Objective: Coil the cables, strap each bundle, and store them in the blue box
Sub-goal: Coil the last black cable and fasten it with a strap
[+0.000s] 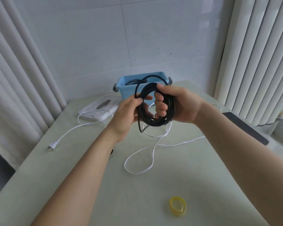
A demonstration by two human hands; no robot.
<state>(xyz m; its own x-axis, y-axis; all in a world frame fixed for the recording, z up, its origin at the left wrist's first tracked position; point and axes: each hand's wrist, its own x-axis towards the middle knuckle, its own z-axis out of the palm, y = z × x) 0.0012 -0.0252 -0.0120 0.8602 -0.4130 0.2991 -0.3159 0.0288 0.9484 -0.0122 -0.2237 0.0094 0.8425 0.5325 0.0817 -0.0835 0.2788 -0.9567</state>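
Tabletop (pixel 178 176): L hand (pixel 129 115), R hand (pixel 180 105) grip black cable coil (pixel 153 123).

Wall: pale glossy tiled wall (pixel 153 38) with thin grout lines and a few small dark specks, across the far side.
Left curtain: white pleated fabric curtain (pixel 15 79), hanging down past the table's left edge.
Right curtain: white pleated fabric curtain (pixel 260 62), bright with daylight from behind.
Table: pale grey-green smooth tabletop (pixel 104 185), running from near to the far wall.
Right edge: flat black rectangular panel (pixel 245 128) just beside the table.
Light: soft, even daylight.
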